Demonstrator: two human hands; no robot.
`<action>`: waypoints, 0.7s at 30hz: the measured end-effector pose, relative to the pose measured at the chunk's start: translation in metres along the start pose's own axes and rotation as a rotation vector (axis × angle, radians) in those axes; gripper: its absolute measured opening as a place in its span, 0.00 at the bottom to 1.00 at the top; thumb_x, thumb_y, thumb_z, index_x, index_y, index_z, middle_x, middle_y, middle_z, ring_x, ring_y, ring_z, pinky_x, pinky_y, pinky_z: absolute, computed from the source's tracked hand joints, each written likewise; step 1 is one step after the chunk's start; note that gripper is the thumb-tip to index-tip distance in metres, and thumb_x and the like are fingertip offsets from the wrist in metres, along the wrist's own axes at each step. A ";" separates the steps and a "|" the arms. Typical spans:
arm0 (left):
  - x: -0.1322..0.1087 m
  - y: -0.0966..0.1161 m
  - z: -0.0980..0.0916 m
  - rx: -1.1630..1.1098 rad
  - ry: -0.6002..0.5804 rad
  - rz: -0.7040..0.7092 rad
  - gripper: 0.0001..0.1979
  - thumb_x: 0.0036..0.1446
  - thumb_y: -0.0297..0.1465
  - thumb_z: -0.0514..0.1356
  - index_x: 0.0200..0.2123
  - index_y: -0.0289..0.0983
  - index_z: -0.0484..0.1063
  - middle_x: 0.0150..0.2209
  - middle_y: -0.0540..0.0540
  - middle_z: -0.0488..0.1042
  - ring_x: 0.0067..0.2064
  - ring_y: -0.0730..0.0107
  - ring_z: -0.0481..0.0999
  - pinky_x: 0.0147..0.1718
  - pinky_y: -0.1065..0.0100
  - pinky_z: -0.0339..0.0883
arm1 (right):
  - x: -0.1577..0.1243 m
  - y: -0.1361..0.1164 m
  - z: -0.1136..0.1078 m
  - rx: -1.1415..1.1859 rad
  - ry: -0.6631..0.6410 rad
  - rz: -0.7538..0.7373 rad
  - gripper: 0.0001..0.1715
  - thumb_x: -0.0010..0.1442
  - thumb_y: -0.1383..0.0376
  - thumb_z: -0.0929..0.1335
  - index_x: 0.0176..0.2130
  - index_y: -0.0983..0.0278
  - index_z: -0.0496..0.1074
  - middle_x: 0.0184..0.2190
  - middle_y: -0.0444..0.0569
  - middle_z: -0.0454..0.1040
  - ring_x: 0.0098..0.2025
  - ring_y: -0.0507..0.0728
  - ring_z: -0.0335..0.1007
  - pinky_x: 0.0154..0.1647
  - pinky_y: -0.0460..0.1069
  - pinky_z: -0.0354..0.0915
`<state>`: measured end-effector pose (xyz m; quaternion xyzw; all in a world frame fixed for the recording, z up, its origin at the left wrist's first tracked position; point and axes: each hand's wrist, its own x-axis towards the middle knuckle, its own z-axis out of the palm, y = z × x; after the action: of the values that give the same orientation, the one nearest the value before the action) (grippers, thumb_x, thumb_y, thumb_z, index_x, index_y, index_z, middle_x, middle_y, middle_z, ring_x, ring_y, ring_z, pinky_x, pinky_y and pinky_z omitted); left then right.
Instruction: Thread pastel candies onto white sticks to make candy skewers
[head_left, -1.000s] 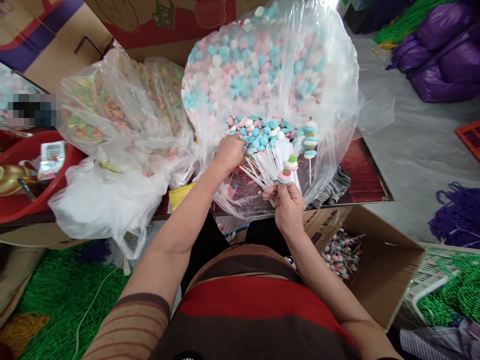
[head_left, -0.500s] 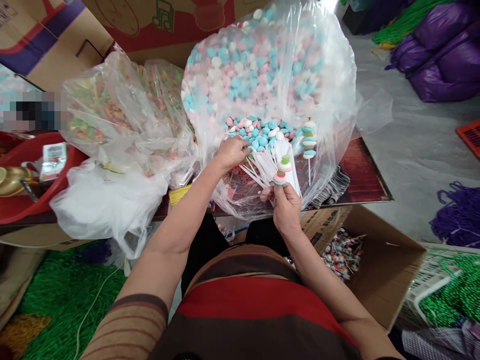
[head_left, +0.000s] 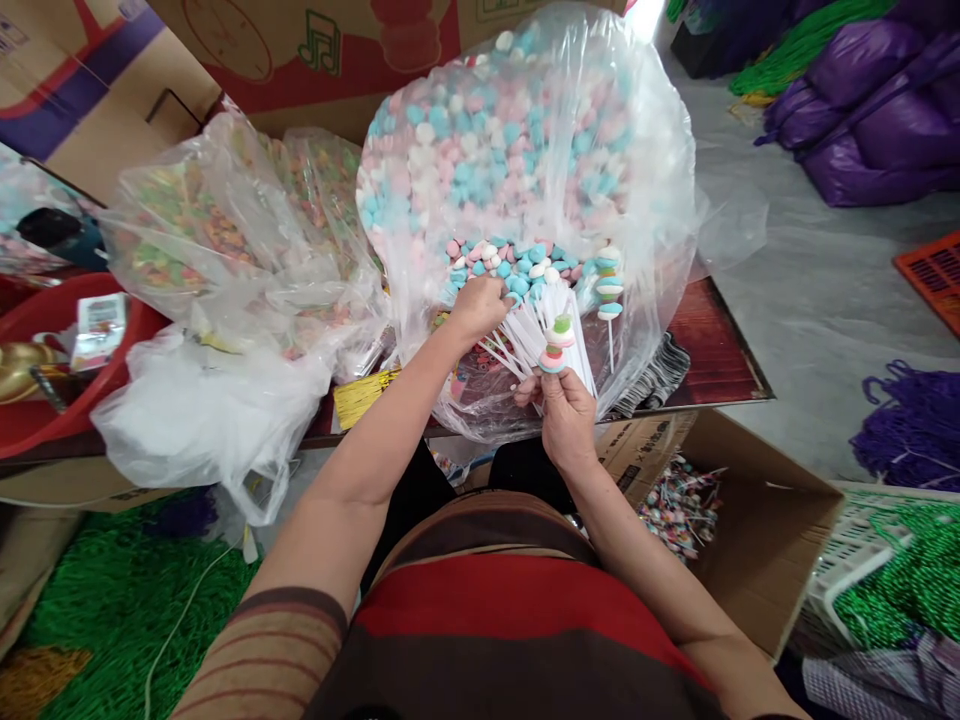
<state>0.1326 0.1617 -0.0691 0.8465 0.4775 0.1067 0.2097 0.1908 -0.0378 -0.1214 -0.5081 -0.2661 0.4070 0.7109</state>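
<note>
Down by the lap, a box (head_left: 757,530) of lollipops (head_left: 681,505) sits open. Above it the right hand (head_left: 566,415) is closed around a fan of white sticks (head_left: 544,325), one threaded with candies (head_left: 556,342). The left hand (head_left: 476,305) reaches into the big clear bag (head_left: 645,160) on the table (head_left: 720,340), fingers curled on the loose pink, blue and white sweets (head_left: 510,265).

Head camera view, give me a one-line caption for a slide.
Left hand reaches into a clear bag of pastel candies; right hand grips white sticks.
</note>
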 end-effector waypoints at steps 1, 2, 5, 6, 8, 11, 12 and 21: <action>-0.001 -0.001 -0.002 -0.041 0.025 -0.020 0.05 0.57 0.29 0.63 0.32 0.36 0.79 0.40 0.41 0.81 0.47 0.58 0.78 0.50 0.62 0.68 | 0.000 -0.002 0.000 0.011 -0.002 0.012 0.21 0.63 0.46 0.72 0.35 0.60 0.72 0.26 0.41 0.76 0.25 0.51 0.68 0.29 0.47 0.65; -0.003 -0.004 -0.005 -0.116 0.058 -0.047 0.04 0.56 0.29 0.63 0.32 0.36 0.78 0.39 0.42 0.81 0.46 0.58 0.78 0.50 0.62 0.68 | 0.000 -0.005 0.001 0.023 -0.003 0.030 0.21 0.62 0.46 0.72 0.35 0.60 0.72 0.26 0.41 0.75 0.24 0.50 0.66 0.26 0.46 0.63; -0.015 -0.015 -0.018 -0.548 0.130 -0.148 0.03 0.56 0.29 0.63 0.32 0.35 0.75 0.34 0.46 0.78 0.40 0.65 0.77 0.46 0.65 0.69 | 0.003 -0.019 0.003 0.054 0.012 0.078 0.22 0.58 0.46 0.75 0.34 0.62 0.73 0.25 0.40 0.74 0.19 0.46 0.57 0.19 0.44 0.52; -0.021 -0.019 -0.022 -0.735 0.129 -0.171 0.03 0.56 0.30 0.63 0.32 0.36 0.74 0.33 0.48 0.77 0.38 0.67 0.77 0.43 0.67 0.69 | 0.005 -0.025 0.005 0.058 0.019 0.086 0.23 0.57 0.46 0.75 0.33 0.62 0.74 0.25 0.40 0.73 0.18 0.45 0.53 0.18 0.44 0.49; -0.038 -0.023 -0.027 -1.074 0.102 -0.188 0.05 0.55 0.32 0.64 0.33 0.36 0.72 0.32 0.50 0.75 0.36 0.71 0.76 0.39 0.69 0.68 | 0.014 -0.037 0.011 0.051 0.022 0.103 0.23 0.54 0.47 0.77 0.32 0.63 0.74 0.23 0.39 0.71 0.17 0.44 0.48 0.16 0.44 0.44; -0.067 -0.021 -0.029 -1.312 0.055 -0.135 0.12 0.50 0.37 0.69 0.34 0.38 0.73 0.32 0.51 0.76 0.36 0.72 0.77 0.40 0.70 0.69 | 0.030 -0.051 0.024 0.017 0.002 0.152 0.25 0.50 0.47 0.79 0.29 0.62 0.72 0.20 0.36 0.65 0.16 0.43 0.44 0.15 0.44 0.40; -0.077 -0.018 -0.028 -1.319 0.043 -0.097 0.14 0.49 0.39 0.71 0.34 0.38 0.74 0.32 0.51 0.76 0.37 0.71 0.78 0.42 0.69 0.69 | 0.035 -0.053 0.029 0.006 -0.015 0.165 0.26 0.48 0.47 0.80 0.29 0.62 0.71 0.19 0.35 0.63 0.16 0.43 0.43 0.15 0.45 0.40; -0.129 -0.002 -0.019 -1.228 0.108 0.076 0.11 0.54 0.39 0.70 0.36 0.39 0.79 0.46 0.46 0.82 0.50 0.64 0.80 0.51 0.63 0.72 | 0.040 -0.055 0.042 0.045 -0.163 0.251 0.31 0.40 0.44 0.82 0.26 0.61 0.68 0.18 0.35 0.62 0.15 0.43 0.41 0.14 0.44 0.39</action>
<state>0.0562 0.0573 -0.0511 0.5810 0.3082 0.4124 0.6304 0.1959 0.0086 -0.0569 -0.4865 -0.2484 0.5384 0.6417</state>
